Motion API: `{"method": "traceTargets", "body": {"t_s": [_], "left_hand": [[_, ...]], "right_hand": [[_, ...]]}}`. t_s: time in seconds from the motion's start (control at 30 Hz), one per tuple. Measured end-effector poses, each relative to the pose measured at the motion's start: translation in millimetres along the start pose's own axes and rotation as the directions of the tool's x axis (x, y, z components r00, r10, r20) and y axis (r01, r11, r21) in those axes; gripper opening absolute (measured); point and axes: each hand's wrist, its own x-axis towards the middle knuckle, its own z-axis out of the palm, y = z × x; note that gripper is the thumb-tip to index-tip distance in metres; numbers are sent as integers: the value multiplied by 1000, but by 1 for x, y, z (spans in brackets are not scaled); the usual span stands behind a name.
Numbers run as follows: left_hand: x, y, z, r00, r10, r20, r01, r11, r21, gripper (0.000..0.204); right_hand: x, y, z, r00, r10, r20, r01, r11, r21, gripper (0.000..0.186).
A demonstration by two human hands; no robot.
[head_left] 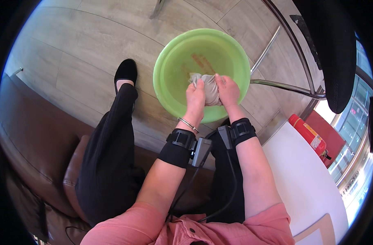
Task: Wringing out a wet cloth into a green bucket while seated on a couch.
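A bunched light-grey cloth (211,90) is gripped between my two hands, over the near part of a round green basin (161,77). My left hand (195,96) closes on the cloth's left side, thumb uppermost. On its right side my right hand (228,90) pinches the fabric near the top. Water appears to stand in the basin, and a reddish-brown patch (203,62) shows at its bottom. Whether the lower part of the cloth touches the water, I cannot tell.
The basin stands on a wood-look floor (92,36) between my feet. A chair with metal legs (284,86) is close on the right. A white table (300,175) and a red fire extinguisher (309,134) lie beyond my right arm; a brown leather sofa (39,139) is at left.
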Motion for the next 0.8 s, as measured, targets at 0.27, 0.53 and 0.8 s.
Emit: {"method": "traceTargets", "body": {"t_s": [0.27, 0.53, 0.8], "left_hand": [[6, -10, -28, 994, -73, -88, 95, 954, 286, 50], [19, -37, -41, 994, -93, 58, 65, 928, 368, 69], [6, -2, -41, 971, -228, 77, 207, 954, 216, 63]], "right_hand": [[-8, 38, 11, 992, 86, -88, -80, 994, 70, 48], [-30, 44, 64, 999, 34, 0, -34, 999, -41, 68], [-21, 16, 26, 893, 68, 445, -201, 945, 258, 28]]}}
